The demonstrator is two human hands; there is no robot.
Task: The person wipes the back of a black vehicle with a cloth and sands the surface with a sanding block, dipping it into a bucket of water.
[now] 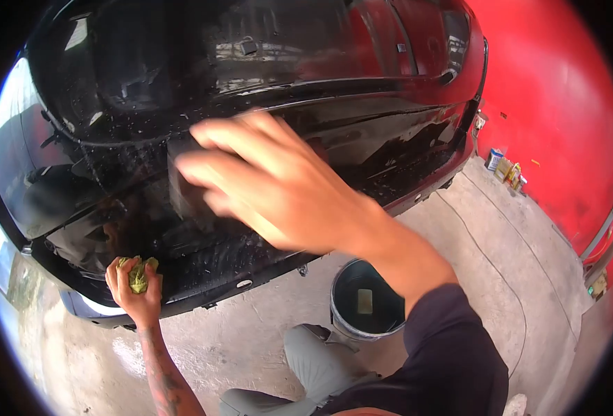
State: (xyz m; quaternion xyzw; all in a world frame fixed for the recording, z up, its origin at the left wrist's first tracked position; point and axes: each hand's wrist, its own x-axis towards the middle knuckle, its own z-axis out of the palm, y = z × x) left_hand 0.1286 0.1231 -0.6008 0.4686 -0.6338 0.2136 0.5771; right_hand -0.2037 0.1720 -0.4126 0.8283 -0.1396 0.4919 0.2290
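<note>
My left hand (137,290) is closed round a crumpled yellow-green cloth (138,276) at the lower left edge of a wet black car panel (202,260). Higher up and nearer the camera, my right hand (272,180) reaches over the panel, smeared by motion. A dark, blurred flat piece (185,184) shows beside its fingertips; whether the hand grips it I cannot make out. Droplets and whitish streaks cover the glossy black surface.
A dark bucket (366,326) of liquid with a pale rectangular piece (365,301) stands on the concrete floor (251,347) by my legs. To the right is a red wall (556,97), with small containers (504,170) at its base. A thin cable crosses the floor.
</note>
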